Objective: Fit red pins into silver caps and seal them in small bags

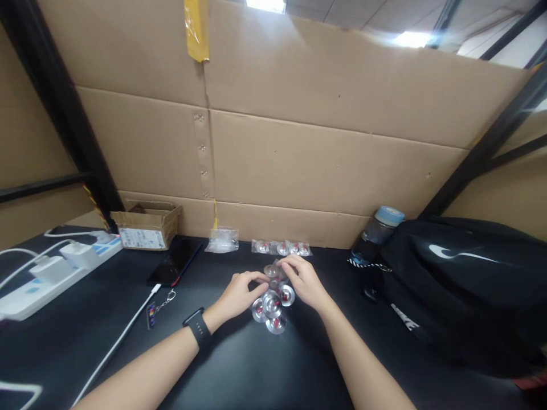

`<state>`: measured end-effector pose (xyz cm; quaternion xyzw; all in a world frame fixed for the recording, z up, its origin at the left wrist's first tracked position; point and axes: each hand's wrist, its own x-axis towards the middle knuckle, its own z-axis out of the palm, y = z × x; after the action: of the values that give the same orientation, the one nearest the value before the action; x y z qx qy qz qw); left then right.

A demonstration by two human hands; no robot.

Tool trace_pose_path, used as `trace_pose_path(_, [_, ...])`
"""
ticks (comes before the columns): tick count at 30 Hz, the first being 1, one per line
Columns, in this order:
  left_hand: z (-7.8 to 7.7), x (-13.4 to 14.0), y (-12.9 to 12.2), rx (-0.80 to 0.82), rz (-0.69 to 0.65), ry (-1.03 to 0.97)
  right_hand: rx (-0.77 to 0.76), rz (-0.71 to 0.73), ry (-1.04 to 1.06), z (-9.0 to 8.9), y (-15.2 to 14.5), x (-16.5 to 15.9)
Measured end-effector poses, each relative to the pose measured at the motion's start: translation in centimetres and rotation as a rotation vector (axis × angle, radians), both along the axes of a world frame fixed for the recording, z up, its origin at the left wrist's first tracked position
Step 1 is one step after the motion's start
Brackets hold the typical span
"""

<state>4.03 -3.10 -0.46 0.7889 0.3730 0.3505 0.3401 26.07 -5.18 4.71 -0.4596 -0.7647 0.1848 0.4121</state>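
Note:
A cluster of shiny round metal discs (272, 304) with red marks at their centres lies on the black table in front of me. My left hand (240, 293), with a black watch on its wrist, reaches in from the left, its thumb and index finger curled together at a small disc on the far side. From the right, my right hand (302, 280) has its fingertips closed at the edge of a greyish disc (270, 271) beside it. The fingertips partly hide the far discs, and whether clear wrapping surrounds them is hard to make out.
Behind the cluster lie a row of clear-packed discs (282, 247) and clear plastic bags (222, 240). A phone (176, 262), keychain (151, 314), cardboard box (145, 228) and power strip (25, 296) stand left. At right are a bottle (376, 233) and black bag (465, 296).

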Motion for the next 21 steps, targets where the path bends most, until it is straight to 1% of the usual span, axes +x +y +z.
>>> trace_pose_path(6, [0.1,-0.1,0.1,0.024,0.008,-0.017,0.044,-0.012,0.066,-0.2,-0.1,-0.5])
trace_pose_path(10, [0.1,0.0,0.1,0.043,0.002,-0.026,0.113,-0.013,0.1,-0.4,0.0,-0.9])
trace_pose_path(13, [0.4,0.1,0.0,0.062,0.025,-0.027,0.159,-0.047,0.146,-0.7,0.2,-1.0])
trace_pose_path(15, [0.6,0.1,-0.1,0.07,0.053,-0.041,0.141,-0.078,0.206,-0.9,0.3,-1.0])
trace_pose_path(17, [0.8,0.0,0.0,0.062,0.081,-0.087,0.087,-0.078,0.271,-1.0,0.4,-0.9])
trace_pose_path(21, [1.0,-0.3,0.3,-0.004,0.119,-0.255,-0.029,0.01,0.391,-1.4,0.5,-0.8])
